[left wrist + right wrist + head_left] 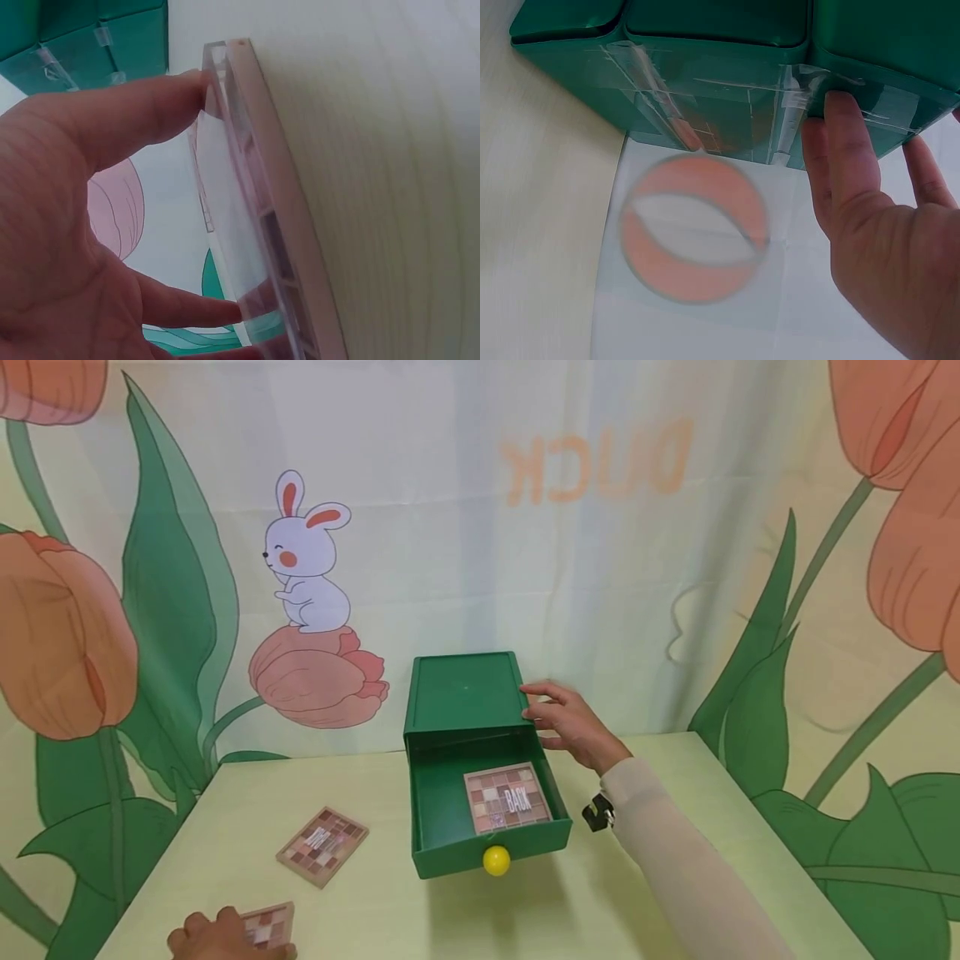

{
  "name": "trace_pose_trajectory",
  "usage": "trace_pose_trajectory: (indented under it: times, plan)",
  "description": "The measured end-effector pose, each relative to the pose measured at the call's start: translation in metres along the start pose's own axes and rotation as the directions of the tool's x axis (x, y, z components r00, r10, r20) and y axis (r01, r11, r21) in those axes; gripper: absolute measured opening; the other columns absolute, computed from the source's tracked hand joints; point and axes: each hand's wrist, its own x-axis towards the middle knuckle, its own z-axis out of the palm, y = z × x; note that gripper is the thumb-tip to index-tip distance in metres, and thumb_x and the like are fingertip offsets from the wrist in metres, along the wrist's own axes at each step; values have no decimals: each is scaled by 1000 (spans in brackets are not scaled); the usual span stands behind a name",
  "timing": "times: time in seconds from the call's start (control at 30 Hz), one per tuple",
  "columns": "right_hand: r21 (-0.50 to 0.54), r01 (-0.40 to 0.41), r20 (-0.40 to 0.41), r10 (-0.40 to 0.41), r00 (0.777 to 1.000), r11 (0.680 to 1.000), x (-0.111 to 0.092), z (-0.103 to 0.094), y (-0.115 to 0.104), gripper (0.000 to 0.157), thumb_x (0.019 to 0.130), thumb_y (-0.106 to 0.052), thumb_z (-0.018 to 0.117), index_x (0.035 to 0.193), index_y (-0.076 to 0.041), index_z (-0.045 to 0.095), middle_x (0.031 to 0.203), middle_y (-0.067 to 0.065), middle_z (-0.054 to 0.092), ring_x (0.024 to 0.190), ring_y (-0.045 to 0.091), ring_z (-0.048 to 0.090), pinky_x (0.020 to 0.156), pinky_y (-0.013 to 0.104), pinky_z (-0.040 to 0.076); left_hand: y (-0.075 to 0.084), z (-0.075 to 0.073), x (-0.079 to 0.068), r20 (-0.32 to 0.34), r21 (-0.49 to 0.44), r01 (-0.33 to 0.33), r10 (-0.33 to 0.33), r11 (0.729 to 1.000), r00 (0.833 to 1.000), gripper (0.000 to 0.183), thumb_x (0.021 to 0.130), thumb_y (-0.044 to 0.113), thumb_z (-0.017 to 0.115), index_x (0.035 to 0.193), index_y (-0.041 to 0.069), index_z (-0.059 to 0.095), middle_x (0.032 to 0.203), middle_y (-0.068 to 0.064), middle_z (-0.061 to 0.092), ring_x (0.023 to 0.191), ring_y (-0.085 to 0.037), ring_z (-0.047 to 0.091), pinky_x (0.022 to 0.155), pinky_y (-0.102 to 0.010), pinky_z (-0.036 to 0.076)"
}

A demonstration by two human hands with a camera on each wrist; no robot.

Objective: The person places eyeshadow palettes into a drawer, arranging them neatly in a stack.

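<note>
At the lower left of the head view, my left hand [221,937] holds an eyeshadow palette [270,927] with a clear lid. The left wrist view shows thumb and fingers at opposite edges of this palette [281,195], which is on or just above the table. A green drawer box [467,693] stands at the back with its top drawer [442,814] pulled out, and a palette marked BACK [508,797] lies inside. My right hand [573,727] rests its extended fingers against the box's right side; the right wrist view shows fingertips [847,112] touching the taped wall.
Another palette [324,847] lies flat on the pale table [360,910], left of the drawer. A yellow round knob [497,861] sticks out from the drawer front. Behind the box hangs a printed curtain [450,552] with a rabbit and tulips.
</note>
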Motion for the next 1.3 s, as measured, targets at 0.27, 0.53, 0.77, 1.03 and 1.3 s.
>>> trace_pose_trajectory:
  times: [0.27, 0.53, 0.77, 1.03, 1.3]
  plan:
    - [-2, 10, -2, -10, 1000, 1000, 0, 0, 1, 52, 103, -30, 62, 154, -27, 53, 155, 12, 50, 136, 41, 60, 113, 61, 49, 4, -1, 0, 7, 7, 37, -37, 999, 999, 118, 53, 84, 85, 107, -16, 53, 93, -31, 48, 98, -51, 48, 93, -62, 49]
    - [-5, 9, -9, -9, 1000, 1000, 0, -1, 3, 53, 103, -29, 63, 154, -27, 53, 157, 10, 49, 135, 40, 60, 112, 60, 50, 10, 3, 0, -3, -11, 49, -49, 999, 999, 114, 53, 78, 89, 108, -15, 52, 93, -32, 47, 96, -51, 48, 89, -61, 51]
    - [-3, 10, -6, -10, 1000, 1000, 0, 0, 2, 53, 103, -29, 63, 154, -26, 53, 157, 11, 49, 135, 40, 60, 112, 60, 50, 14, 3, -2, -25, -20, 81, -82, 997, 996, 101, 61, 66, 89, 108, -14, 52, 92, -30, 47, 94, -50, 48, 86, -60, 51]
    - [-6, 15, 2, -15, 1000, 1000, 2, 1, 1, 53, 103, -30, 63, 154, -27, 53, 155, 11, 51, 135, 41, 60, 113, 61, 50, 15, -4, -4, -33, -27, 90, -91, 996, 995, 98, 61, 61, 90, 111, -14, 52, 95, -32, 49, 96, -50, 49, 87, -63, 53]
    - [-4, 18, 2, -18, 1000, 1000, 1, 0, 2, 53, 103, -30, 63, 155, -26, 52, 155, 12, 50, 135, 41, 60, 112, 60, 50, 23, -39, -15, -42, -96, -78, 74, 992, 996, 124, 64, 71, 88, 134, -21, 44, 106, -36, 51, 96, -50, 50, 86, -63, 52]
